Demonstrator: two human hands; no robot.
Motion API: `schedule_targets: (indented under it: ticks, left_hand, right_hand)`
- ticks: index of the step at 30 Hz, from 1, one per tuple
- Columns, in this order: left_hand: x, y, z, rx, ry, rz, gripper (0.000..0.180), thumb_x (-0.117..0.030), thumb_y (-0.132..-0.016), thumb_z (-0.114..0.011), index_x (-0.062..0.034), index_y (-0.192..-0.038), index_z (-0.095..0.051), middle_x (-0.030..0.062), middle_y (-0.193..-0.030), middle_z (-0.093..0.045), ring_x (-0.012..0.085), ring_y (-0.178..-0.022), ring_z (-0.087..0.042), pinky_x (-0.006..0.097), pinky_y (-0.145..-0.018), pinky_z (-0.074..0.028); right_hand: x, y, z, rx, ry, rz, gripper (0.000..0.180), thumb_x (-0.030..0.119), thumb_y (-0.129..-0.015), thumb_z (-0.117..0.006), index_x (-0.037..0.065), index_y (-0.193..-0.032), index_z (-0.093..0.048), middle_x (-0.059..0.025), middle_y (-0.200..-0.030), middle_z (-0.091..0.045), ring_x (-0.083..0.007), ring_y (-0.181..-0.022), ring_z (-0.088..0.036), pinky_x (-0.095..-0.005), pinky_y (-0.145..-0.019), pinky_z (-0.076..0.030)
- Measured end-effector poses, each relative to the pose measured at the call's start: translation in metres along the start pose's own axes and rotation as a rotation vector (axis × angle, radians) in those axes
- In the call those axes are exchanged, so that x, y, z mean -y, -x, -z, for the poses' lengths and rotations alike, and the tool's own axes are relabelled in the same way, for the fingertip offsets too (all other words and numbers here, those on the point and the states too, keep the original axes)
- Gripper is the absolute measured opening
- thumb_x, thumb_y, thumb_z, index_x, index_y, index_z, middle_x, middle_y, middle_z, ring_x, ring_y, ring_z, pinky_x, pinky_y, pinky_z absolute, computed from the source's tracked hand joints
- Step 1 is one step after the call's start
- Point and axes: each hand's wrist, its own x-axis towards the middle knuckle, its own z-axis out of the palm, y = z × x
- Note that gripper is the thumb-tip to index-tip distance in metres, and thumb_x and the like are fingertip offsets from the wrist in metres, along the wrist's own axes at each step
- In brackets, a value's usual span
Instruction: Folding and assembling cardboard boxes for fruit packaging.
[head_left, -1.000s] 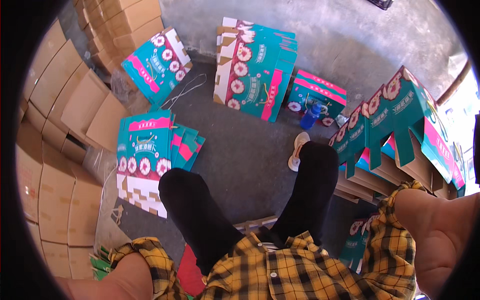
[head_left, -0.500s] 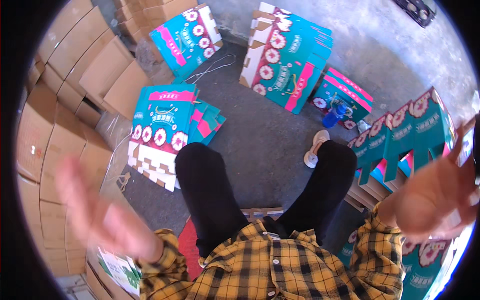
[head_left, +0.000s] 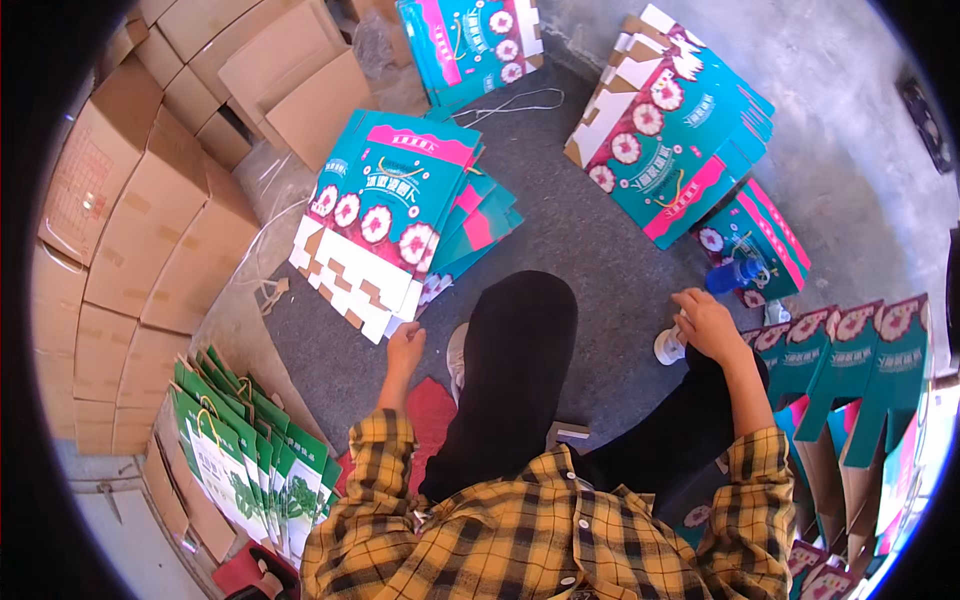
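Note:
A stack of flat teal gift cartons (head_left: 385, 185) with pink bands and white tabbed flaps lies on the floor at the left. My left hand (head_left: 405, 350) is closed at the near corner of this stack, its fingertips on the edge of a white flap. How many cartons it pinches is hidden. My right hand (head_left: 708, 325) hovers by my right knee with its fingers loosely bent and apart, holding nothing visible. Just beyond it is a blue bottle (head_left: 733, 275), in front of a small teal box (head_left: 765, 240).
More flat teal cartons (head_left: 690, 130) lie at the far right, others (head_left: 470, 50) at the far middle. Opened teal cartons (head_left: 860, 370) stand at my right. Green-and-white bags (head_left: 250, 460) stand at near left, below stacked brown boxes (head_left: 140, 230). A white cord (head_left: 515, 105) crosses the floor.
Both hands have come down and inward from being raised at the sides. The left has reached the carton stack, the right the knee. The view has turned leftward, showing the green bags.

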Motion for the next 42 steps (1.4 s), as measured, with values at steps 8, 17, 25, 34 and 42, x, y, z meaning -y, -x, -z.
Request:
schedule_targets:
  ticks: [8, 17, 25, 34, 42]
  left_hand:
    - [0.024, -0.049, -0.004, -0.222, -0.307, 0.222, 0.048, -0.027, -0.079, -0.067, 0.0, -0.117, -0.055, 0.0249, -0.113, -0.057, 0.0389, -0.103, -0.057, 0.044, -0.088, -0.046]
    - [-0.017, -0.084, -0.019, -0.182, -0.725, -0.03, 0.075, -0.02, -0.075, -0.069, -0.0042, -0.139, -0.034, 0.0244, -0.143, -0.033, 0.0411, -0.133, -0.031, 0.055, -0.104, -0.029]
    - [-0.018, -0.119, -0.022, -0.066, -0.73, -0.13, 0.091, -0.002, -0.07, -0.068, -0.0035, -0.146, -0.018, 0.0285, -0.146, -0.024, 0.0479, -0.134, -0.026, 0.054, -0.108, -0.027]
    - [-0.024, -0.12, -0.043, -0.086, -0.891, -0.244, 0.085, -0.003, -0.07, -0.071, -0.0046, -0.142, -0.026, 0.0291, -0.136, -0.037, 0.0467, -0.122, -0.042, 0.047, -0.094, -0.044]
    - [0.0, -0.119, -0.01, -0.259, -0.986, -0.431, 0.057, -0.001, -0.082, -0.049, -0.0056, -0.138, -0.04, 0.0137, -0.119, -0.055, 0.0319, -0.099, -0.054, 0.043, -0.08, -0.046]
  right_hand:
    - [0.003, -0.017, -0.024, 0.312, 0.002, -0.171, 0.029, 0.02, -0.086, -0.059, 0.005, -0.111, -0.06, -0.0176, -0.1, -0.062, -0.0376, -0.095, -0.061, -0.0451, -0.084, -0.048]
    - [-0.007, -0.016, -0.046, 0.354, 0.0, -0.234, 0.03, 0.02, -0.085, -0.061, 0.009, -0.114, -0.059, -0.0173, -0.103, -0.062, -0.0371, -0.102, -0.058, -0.0447, -0.084, -0.049]
    - [0.006, -0.032, -0.041, 0.432, 0.015, -0.307, 0.032, 0.021, -0.085, -0.061, 0.008, -0.114, -0.06, -0.0174, -0.105, -0.063, -0.0375, -0.103, -0.058, -0.0451, -0.084, -0.049]
    - [-0.001, -0.026, -0.04, 0.396, 0.035, -0.278, 0.032, 0.022, -0.087, -0.06, 0.006, -0.114, -0.058, -0.0146, -0.102, -0.063, -0.0344, -0.095, -0.061, -0.0436, -0.081, -0.05]
    - [-0.015, -0.023, -0.053, 0.379, 0.03, -0.235, 0.03, 0.024, -0.087, -0.059, 0.004, -0.109, -0.057, -0.0152, -0.099, -0.061, -0.0333, -0.092, -0.063, -0.0431, -0.076, -0.051]
